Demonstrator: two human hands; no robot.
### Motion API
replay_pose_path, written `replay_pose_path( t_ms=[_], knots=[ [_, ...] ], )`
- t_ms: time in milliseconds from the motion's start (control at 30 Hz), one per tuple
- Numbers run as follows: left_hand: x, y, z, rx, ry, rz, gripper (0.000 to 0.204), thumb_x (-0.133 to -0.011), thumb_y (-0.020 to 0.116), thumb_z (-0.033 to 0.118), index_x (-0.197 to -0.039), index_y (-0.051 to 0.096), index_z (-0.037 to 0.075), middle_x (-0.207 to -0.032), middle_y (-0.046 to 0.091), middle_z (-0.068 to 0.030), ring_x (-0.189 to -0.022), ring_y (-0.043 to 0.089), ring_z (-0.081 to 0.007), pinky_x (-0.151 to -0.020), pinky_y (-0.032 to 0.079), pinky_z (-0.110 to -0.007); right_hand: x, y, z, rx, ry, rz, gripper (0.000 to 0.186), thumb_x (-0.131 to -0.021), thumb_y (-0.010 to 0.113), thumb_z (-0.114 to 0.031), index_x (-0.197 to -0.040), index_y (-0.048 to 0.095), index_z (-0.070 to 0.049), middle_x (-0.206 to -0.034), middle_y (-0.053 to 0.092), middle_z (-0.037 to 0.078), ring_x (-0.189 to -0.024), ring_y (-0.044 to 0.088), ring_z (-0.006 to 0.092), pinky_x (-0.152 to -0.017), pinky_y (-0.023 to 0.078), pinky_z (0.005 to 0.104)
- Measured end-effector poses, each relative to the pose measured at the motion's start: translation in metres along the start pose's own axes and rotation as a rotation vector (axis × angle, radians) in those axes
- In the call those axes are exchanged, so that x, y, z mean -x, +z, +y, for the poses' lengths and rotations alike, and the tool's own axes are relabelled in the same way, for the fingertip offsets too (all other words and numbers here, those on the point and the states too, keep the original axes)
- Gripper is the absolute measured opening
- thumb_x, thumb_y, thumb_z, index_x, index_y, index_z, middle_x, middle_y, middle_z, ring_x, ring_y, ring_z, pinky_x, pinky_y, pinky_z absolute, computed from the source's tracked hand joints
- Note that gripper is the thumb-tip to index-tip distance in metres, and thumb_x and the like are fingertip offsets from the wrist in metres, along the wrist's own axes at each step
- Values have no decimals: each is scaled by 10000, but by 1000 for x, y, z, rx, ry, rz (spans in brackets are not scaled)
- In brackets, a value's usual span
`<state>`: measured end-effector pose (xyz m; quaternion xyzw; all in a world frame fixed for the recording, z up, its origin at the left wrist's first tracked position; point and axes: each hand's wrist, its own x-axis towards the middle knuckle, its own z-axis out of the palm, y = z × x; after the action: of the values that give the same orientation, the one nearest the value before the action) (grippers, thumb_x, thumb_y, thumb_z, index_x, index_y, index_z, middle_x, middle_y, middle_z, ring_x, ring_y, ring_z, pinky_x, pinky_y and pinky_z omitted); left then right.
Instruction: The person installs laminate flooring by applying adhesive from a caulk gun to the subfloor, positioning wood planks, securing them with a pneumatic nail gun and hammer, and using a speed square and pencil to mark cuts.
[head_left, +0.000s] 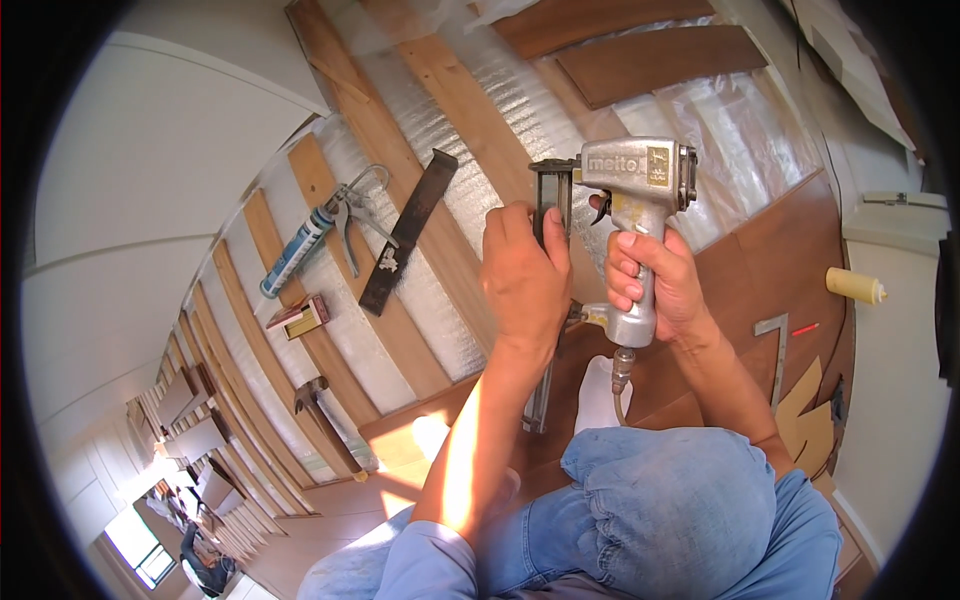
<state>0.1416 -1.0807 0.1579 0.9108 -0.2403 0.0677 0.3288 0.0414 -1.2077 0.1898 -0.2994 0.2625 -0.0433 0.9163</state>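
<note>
A silver pneumatic nail gun (pixel 636 200) is held up over the floor in front of me. My right hand (pixel 655 270) wraps round its handle, with the index finger near the trigger. My left hand (pixel 527 275) grips the long dark magazine (pixel 553 205), its thumb lying along the near side. An air hose (pixel 621 400) runs from the fitting under the handle towards my bent knee. To the left, a caulking gun with a blue and white tube (pixel 298 250) and a dark flat metal bar (pixel 408 235) lie across the wooden battens (pixel 455 250).
Brown floorboards (pixel 740 290) cover the right side; loose boards (pixel 660 62) lie at the far end. A small box (pixel 300 316) and a hammer (pixel 325 425) rest on the left battens. By the right wall are a yellow bottle (pixel 855 285), a metal square (pixel 778 350) and a red pencil (pixel 804 329).
</note>
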Motion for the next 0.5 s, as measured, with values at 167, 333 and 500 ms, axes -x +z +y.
replay_pose_path(
  t_ms=[167, 333, 500],
  knots=[
    [6, 11, -28, 715, -536, -262, 323, -1035, 639, 304, -1118, 640, -8, -907, 683, -149, -815, 658, -276, -778, 518, -387, 0, 0, 6, -60, 48, -55, 111, -1013, 587, -129, -944, 531, -64, -766, 514, 13, -577, 507, 99, -531, 477, 299],
    [-1, 10, -31, 558, -569, -459, 370, -1057, 606, 349, -1138, 646, -10, -947, 704, -149, -829, 627, -220, -797, 504, -356, -2, -17, 12, -127, 51, -33, 103, -1014, 581, -128, -1072, 556, -47, -757, 505, -2, -570, 496, 88, -527, 468, 293],
    [31, -8, -63, 878, -513, -725, 423, -1115, 516, 391, -1282, 660, 30, -977, 667, -14, -884, 600, -119, -825, 499, -286, -9, -54, 4, -241, -83, 72, 334, -1001, 589, -144, -1314, 564, -34, -723, 485, -35, -555, 457, 75, -535, 435, 279]
  ],
)
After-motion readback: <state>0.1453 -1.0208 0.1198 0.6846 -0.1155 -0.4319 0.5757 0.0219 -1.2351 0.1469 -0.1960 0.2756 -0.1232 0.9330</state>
